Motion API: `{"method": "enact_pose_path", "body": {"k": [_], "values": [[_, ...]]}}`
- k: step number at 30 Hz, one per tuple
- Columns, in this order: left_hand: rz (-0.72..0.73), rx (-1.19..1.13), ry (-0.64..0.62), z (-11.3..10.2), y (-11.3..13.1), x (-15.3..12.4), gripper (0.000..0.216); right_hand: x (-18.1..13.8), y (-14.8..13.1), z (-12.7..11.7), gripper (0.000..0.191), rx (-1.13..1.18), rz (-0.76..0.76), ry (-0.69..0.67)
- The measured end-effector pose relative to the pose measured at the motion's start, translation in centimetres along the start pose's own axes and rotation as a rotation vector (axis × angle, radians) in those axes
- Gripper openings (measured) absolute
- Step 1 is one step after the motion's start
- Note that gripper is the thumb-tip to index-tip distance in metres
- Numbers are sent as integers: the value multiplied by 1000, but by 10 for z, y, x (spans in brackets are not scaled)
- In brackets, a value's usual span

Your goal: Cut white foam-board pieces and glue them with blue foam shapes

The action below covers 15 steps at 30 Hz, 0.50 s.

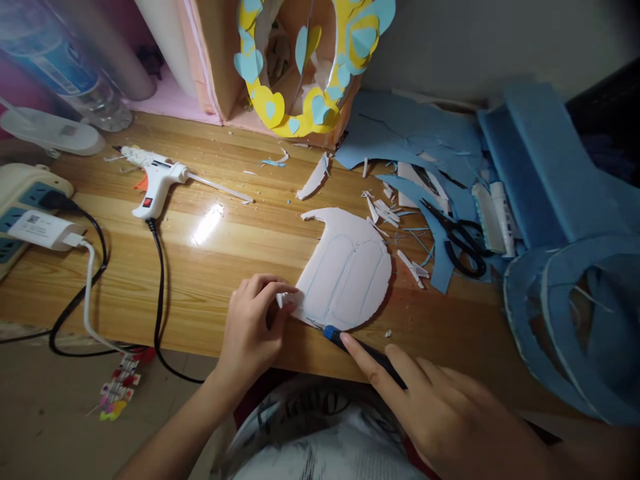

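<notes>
A white foam sheet (345,267) with a rounded right side and blue pen lines lies near the table's front edge. My left hand (257,320) pinches the sheet's lower left corner, where a small strip curls up between thumb and fingers. In my right hand (430,400) is a craft knife (370,353) with a blue tip and dark handle, the index finger stretched along it. The knife's front end meets the sheet's lower edge; its blade is hard to make out.
A white glue gun (160,177) lies left, its cord crossing the front edge. Black scissors (457,237) rest among blue foam (395,127) and white scraps at right. A box with a yellow heart-trimmed oval frame (270,110) stands behind. A power strip (35,180) and bottle (75,73) are far left.
</notes>
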<state>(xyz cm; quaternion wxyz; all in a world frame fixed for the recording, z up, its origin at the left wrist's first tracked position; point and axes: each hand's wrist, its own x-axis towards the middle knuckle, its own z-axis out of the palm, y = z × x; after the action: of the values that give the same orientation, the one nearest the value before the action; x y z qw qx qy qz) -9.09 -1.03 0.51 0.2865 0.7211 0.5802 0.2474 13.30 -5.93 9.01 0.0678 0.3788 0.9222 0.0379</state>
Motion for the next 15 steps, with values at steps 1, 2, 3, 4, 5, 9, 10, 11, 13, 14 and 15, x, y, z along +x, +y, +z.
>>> {"method": "enact_pose_path", "body": {"k": [1, 2, 3, 4, 5, 9, 10, 11, 13, 14, 15], "values": [[-3, 2, -1, 0, 0, 0, 19, -1, 1, -1, 66, -1, -7, -9], [-4, 5, -3, 0, 1, 0, 18, -3, 3, -2, 65, -5, -8, -9], [-5, 6, -3, 0, 1, 0, 18, -5, 4, -2, 65, -8, -6, -3], [-7, 7, -3, 0, 1, 0, 17, -7, 5, -3, 64, -11, -5, 6], [-7, 7, -3, 0, 1, 0, 17, -10, 7, -3, 63, -13, -3, 11], [-5, 12, -12, 0, 3, 0, 16, -16, 11, -4, 64, -10, -9, 2], [-3, 15, -14, 0, 3, 0, 16, -17, 12, -4, 65, -1, -6, 7], [-2, 20, -14, 0, 4, 0, 16, -18, 13, -3, 66, 17, -2, 10], [-4, 33, -13, -1, 5, 0, 16, -21, 16, -1, 66, 97, 21, 8], [-7, 40, -12, -1, 5, -1, 16, -24, 18, 0, 65, 158, 55, 20], [-10, 48, -13, -2, 6, -2, 15, -28, 21, 1, 64, 229, 89, 33]]}}
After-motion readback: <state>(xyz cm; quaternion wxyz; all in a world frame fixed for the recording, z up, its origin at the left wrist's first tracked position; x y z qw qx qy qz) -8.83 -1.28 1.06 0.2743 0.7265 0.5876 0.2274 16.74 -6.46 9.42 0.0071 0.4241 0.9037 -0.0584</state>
